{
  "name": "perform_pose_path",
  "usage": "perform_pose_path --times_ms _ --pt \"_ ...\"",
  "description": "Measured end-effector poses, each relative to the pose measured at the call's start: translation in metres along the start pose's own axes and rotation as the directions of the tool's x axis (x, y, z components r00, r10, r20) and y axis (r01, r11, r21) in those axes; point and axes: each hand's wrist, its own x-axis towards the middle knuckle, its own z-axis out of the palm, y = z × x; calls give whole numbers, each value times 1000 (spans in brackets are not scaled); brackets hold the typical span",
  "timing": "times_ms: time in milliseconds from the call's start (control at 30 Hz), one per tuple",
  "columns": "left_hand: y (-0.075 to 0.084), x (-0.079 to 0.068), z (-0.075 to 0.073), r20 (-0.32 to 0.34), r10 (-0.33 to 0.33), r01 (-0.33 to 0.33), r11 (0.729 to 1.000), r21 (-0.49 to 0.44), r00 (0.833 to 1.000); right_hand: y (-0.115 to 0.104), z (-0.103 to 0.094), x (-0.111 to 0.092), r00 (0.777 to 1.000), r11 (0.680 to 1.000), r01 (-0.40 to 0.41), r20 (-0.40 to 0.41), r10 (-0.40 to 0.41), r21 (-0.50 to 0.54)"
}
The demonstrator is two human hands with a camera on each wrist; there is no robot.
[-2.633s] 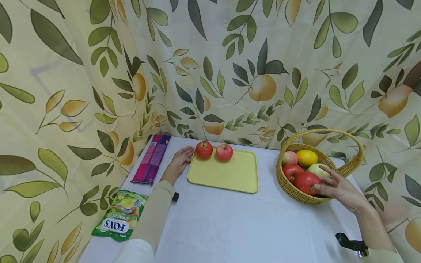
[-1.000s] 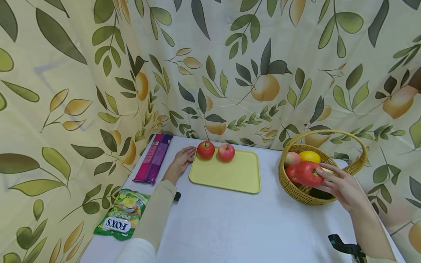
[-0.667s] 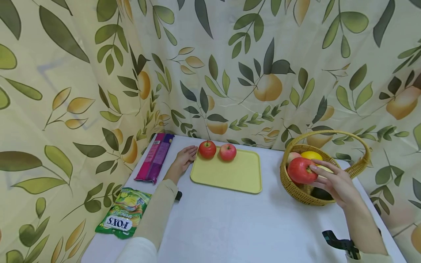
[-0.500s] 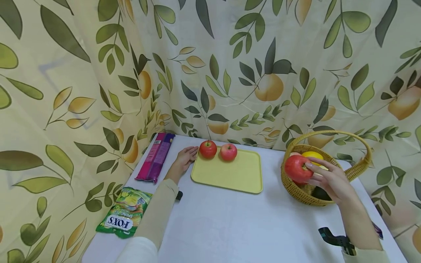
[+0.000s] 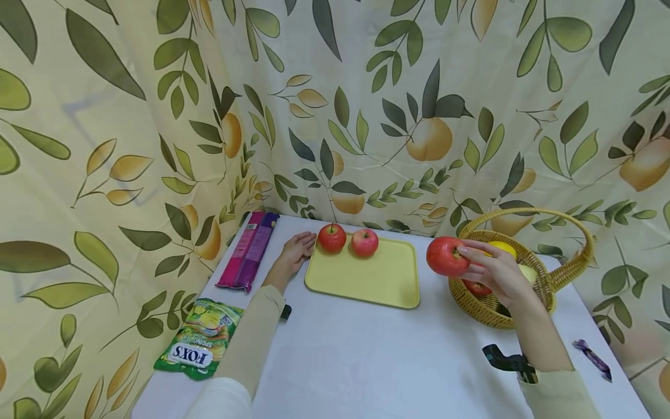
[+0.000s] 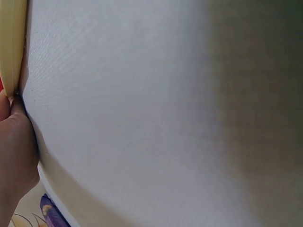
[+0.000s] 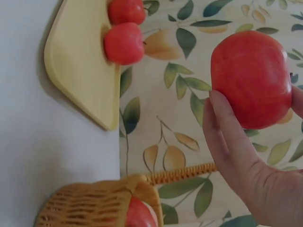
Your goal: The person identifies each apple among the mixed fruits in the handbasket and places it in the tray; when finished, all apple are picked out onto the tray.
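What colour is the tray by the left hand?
Pale yellow all over; the tray shows best in the head view.

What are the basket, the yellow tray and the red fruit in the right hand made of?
Basket: probably wicker or rattan, with a ridged finish, because woven strands show.
Yellow tray: likely plastic, with a smooth, fairly matte surface and raised rim.
Red fruit: smooth and slightly shiny; real or plastic, I can't tell.

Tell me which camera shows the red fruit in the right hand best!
The right wrist view: the red fruit is biggest there, and the right hand covers little of it. The head view shows it smaller, partly covered. The left wrist view misses it.
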Motion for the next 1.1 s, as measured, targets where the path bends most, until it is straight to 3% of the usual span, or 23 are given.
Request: perform_pose_path --times_ms 500,667,1100 --pt "1 -3 1 15 4 -3 999 -35 1000 6 47 43 999 995 -40 22 42 -89" --pt "2 -4 2 13 -3 4 1000 -17 1000 10 62 55 996 991 -36 73 46 -132" --pt "1 0 2 -11 -2 2 1000 -4 1000 25 98 83 993 994 -71 85 78 -82"
